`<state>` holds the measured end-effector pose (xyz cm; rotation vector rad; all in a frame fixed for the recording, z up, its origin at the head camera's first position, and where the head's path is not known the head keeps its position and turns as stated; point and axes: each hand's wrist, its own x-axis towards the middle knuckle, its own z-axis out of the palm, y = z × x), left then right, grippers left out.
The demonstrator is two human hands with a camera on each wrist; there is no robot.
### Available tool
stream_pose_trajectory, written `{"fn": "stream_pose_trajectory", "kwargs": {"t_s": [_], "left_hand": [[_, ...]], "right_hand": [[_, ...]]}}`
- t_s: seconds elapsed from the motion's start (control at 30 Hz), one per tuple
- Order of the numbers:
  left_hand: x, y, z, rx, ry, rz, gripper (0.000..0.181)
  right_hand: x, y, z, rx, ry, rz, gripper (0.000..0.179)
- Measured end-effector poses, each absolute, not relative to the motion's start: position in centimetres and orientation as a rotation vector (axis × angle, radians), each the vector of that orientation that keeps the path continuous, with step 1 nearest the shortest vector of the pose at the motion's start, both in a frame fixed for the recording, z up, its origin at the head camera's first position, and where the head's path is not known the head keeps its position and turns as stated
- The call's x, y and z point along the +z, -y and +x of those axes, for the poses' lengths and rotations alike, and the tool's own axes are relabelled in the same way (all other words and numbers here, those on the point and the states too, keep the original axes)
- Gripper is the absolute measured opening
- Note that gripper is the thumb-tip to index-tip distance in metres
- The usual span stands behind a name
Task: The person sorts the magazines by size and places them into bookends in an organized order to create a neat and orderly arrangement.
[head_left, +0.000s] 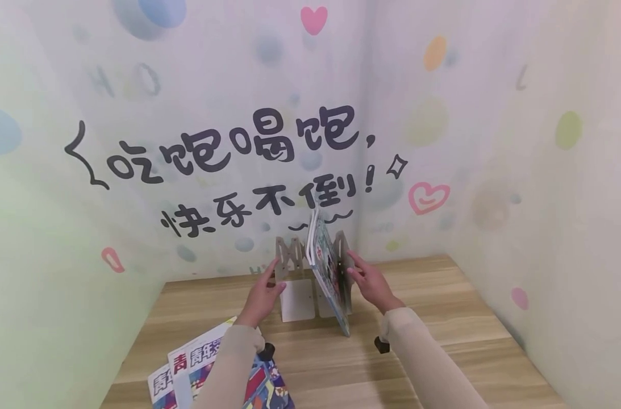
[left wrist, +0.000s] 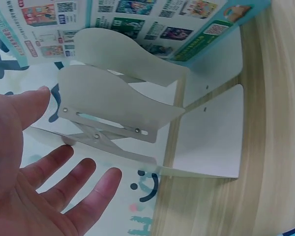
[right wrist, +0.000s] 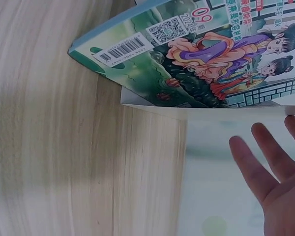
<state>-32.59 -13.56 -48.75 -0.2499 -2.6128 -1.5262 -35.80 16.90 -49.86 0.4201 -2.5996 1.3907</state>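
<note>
A light metal folding bookend [head_left: 297,301] with crossed hinge arms stands on the table against the wall. Leaning in its right part is a magazine [head_left: 326,267], tilted, its lower corner sticking out past the front. My left hand [head_left: 261,298] is at the bookend's left end plate, thumb and fingers spread on either side of it; in the left wrist view a fingertip [left wrist: 68,141] lies right at the plate's edge. On the other side, my right hand [head_left: 374,284] has its fingertips against the right end plate, fingers nearly straight. Neither hand grips the magazine.
Several magazines [head_left: 208,355] lie overlapping on the table's front left, partly under my left forearm. The wooden table [head_left: 433,295] meets white walls [head_left: 213,68] with printed characters behind and at both sides. Dark wrist mounts [head_left: 382,345] hang below my sleeves.
</note>
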Motion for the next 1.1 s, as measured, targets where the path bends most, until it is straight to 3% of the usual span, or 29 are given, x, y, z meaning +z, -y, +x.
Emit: {"fn": "stream_pose_trajectory", "kwargs": {"t_s": [1.1], "left_hand": [[-50.1,15.3,-30.8,-1.537,2.551,-0.218,0.069]], "right_hand": [[-50.0,-16.3,-35.1,1.306,2.536,0.447,0.048]]}}
